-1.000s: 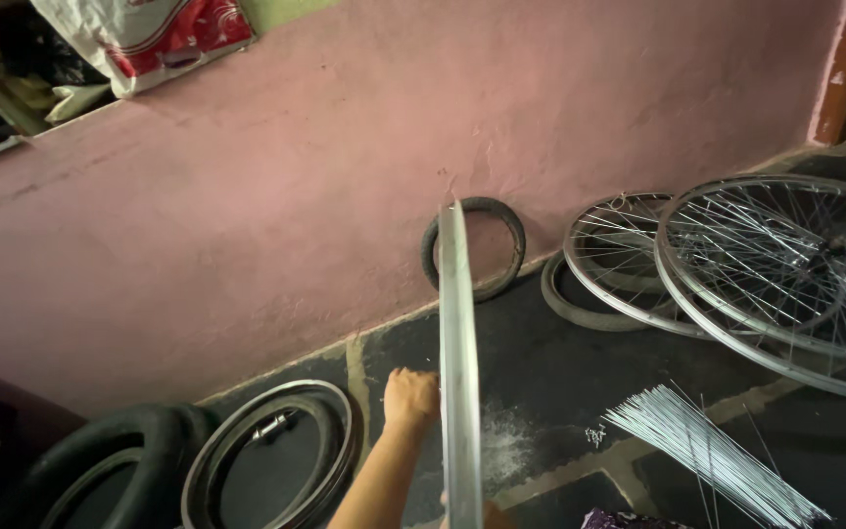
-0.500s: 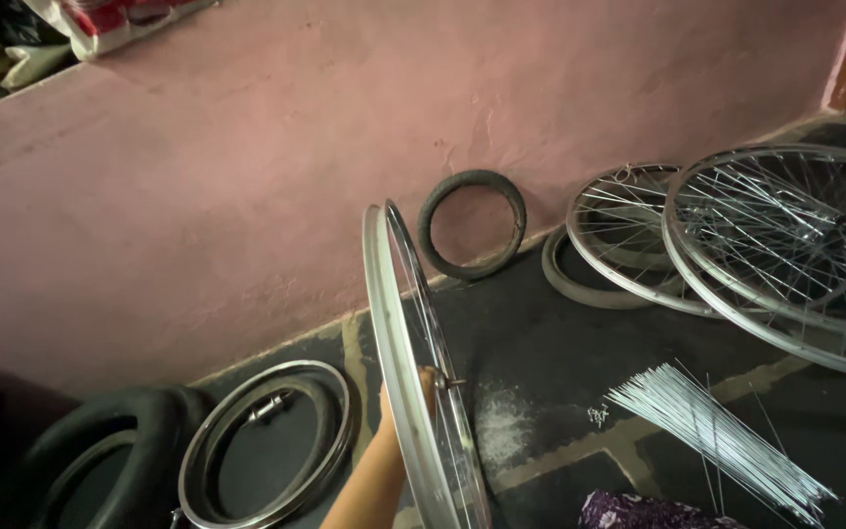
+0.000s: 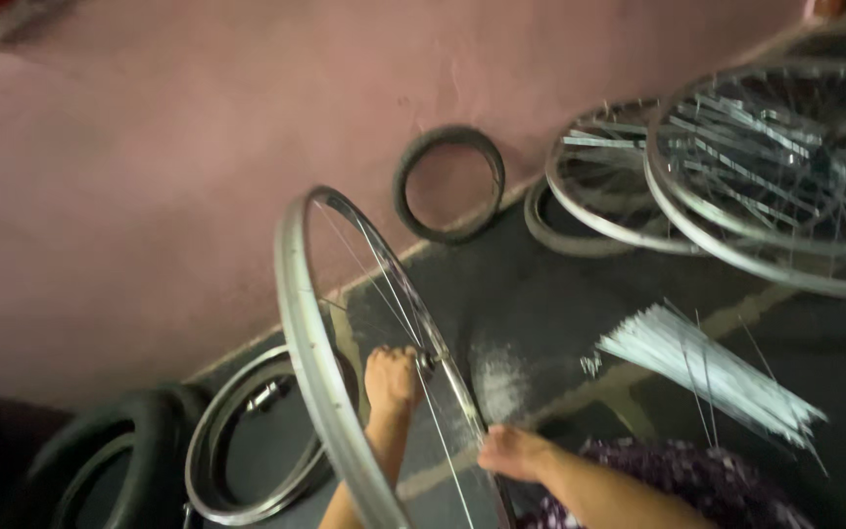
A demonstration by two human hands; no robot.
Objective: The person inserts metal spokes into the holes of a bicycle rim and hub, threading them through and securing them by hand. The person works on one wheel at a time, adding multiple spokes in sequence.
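A silver bicycle wheel rim with a few thin spokes stands upright in front of me, turned at an angle. My left hand reaches inside the rim and closes on the hub at its centre. My right hand grips the near lower edge of the rim. A bundle of loose silver spokes lies on the dark floor to the right of my right hand.
A pink wall rises behind. A small black tyre leans on it. Spoked wheels lie stacked at right. A bare rim and a black tyre lie at left.
The rim has turned from edge-on to angled, showing its spokes and hub. My left hand stays at the hub. My right hand has come into view on the rim.
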